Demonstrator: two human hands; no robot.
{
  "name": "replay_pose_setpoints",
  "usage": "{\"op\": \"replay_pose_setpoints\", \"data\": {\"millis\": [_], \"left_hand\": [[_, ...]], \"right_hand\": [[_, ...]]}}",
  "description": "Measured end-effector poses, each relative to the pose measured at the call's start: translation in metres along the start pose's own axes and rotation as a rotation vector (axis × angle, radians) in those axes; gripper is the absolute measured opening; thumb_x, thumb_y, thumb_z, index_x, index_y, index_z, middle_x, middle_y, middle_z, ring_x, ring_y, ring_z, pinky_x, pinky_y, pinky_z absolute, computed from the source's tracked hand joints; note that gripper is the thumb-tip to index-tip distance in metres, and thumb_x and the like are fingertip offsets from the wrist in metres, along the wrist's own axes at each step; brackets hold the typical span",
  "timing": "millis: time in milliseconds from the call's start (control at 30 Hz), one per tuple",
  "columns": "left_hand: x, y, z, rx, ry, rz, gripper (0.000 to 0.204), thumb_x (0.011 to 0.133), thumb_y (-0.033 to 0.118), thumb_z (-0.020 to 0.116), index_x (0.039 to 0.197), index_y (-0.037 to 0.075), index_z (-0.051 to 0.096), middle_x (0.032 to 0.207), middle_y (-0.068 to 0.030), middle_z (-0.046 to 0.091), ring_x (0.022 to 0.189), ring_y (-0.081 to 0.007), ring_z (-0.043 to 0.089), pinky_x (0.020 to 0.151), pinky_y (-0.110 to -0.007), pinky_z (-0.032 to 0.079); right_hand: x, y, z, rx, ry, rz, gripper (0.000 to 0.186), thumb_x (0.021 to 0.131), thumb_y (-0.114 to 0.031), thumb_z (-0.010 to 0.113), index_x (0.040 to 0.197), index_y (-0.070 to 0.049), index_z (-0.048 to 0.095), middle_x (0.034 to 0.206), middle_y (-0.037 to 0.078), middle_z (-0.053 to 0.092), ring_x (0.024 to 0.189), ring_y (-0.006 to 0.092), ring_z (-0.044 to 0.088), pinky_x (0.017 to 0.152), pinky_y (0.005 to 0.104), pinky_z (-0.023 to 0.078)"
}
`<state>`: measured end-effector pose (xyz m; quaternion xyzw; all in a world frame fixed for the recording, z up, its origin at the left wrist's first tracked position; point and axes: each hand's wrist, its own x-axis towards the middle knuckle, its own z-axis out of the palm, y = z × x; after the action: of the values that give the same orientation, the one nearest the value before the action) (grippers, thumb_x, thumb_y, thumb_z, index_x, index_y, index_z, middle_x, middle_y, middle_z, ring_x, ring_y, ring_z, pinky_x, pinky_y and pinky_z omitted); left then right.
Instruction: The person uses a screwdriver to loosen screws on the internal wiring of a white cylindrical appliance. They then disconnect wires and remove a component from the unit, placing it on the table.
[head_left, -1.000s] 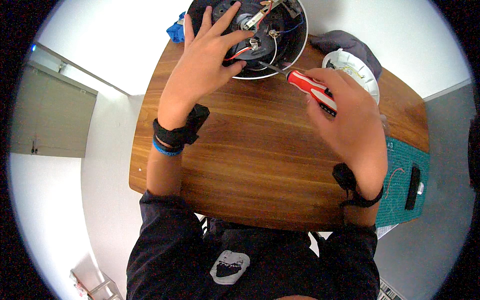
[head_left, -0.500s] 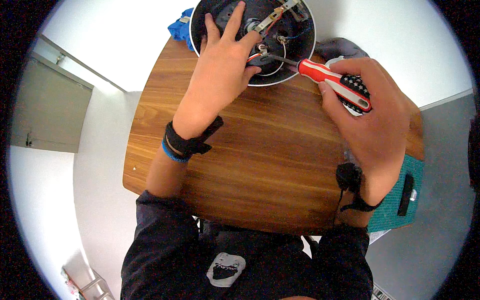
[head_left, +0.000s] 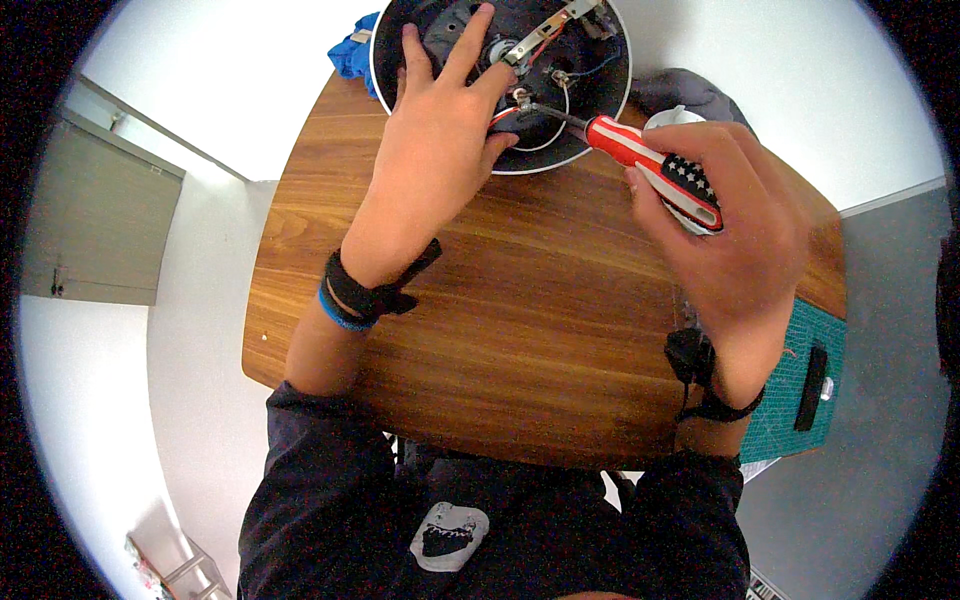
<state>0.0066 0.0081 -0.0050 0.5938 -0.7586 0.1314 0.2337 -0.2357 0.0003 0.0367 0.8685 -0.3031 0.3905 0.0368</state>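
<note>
Grn mat point(head_left: 780, 405) — blu bundle point(head_left: 350, 58)

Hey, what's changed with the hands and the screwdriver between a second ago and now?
The tip of the screwdriver has moved away from the person, up to the small metal terminal in the round dark housing. The right hand shifted with it and now hides more of the white round part. The right hand still holds the screwdriver; the left hand stays spread on the housing.

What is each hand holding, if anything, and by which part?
The right hand holds a screwdriver by its handle. The left hand is spread over the round casing; whether it grips anything is unclear.
</note>
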Motion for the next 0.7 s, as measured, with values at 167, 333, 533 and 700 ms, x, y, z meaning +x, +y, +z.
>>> {"op": "replay_pose_setpoints", "data": {"millis": [167, 333, 533, 700], "left_hand": [[0.0008, 0.0028, 0.0014, 0.032, -0.010, 0.014, 0.043, 0.081, 0.009, 0.085, 0.116, 0.000, 0.060, 0.165, -0.0314, 0.030, 0.143, -0.0654, 0.033, 0.124, -0.070, 0.027], [0.0007, 0.0052, 0.0018, -0.002, -0.016, -0.026, 0.043, 0.082, 0.009, 0.084, 0.117, 0.000, 0.061, 0.167, -0.0307, 0.028, 0.145, -0.0661, 0.031, 0.124, -0.069, 0.028], [0.0017, 0.0003, 0.0093, 0.096, -0.016, -0.031, 0.043, 0.084, 0.012, 0.084, 0.119, 0.000, 0.062, 0.168, -0.0300, 0.026, 0.147, -0.0658, 0.029, 0.125, -0.069, 0.028], [0.0021, 0.0034, 0.0068, 0.091, -0.030, -0.019, 0.043, 0.085, 0.013, 0.084, 0.119, -0.001, 0.062, 0.168, -0.0297, 0.025, 0.146, -0.0664, 0.029, 0.125, -0.069, 0.028]], "right_hand": [[-0.0019, 0.0017, -0.0013, -0.008, 0.004, -0.025, 0.024, 0.081, -0.002, 0.083, 0.102, -0.006, 0.073, 0.097, 0.012, 0.073, 0.085, 0.0256, 0.073, 0.074, 0.0339, 0.057], [-0.0028, -0.0016, -0.0026, 0.021, 0.009, -0.008, 0.023, 0.081, -0.003, 0.083, 0.101, -0.006, 0.073, 0.096, 0.011, 0.073, 0.084, 0.0257, 0.073, 0.073, 0.0338, 0.057], [-0.0030, 0.0004, -0.0009, 0.000, -0.003, -0.013, 0.022, 0.083, -0.005, 0.083, 0.101, -0.006, 0.072, 0.096, 0.011, 0.072, 0.083, 0.0261, 0.072, 0.073, 0.0336, 0.057], [-0.0039, 0.0012, -0.0004, -0.005, 0.000, -0.029, 0.022, 0.083, -0.006, 0.083, 0.102, -0.006, 0.072, 0.096, 0.011, 0.072, 0.083, 0.0259, 0.072, 0.073, 0.0340, 0.057]]}}
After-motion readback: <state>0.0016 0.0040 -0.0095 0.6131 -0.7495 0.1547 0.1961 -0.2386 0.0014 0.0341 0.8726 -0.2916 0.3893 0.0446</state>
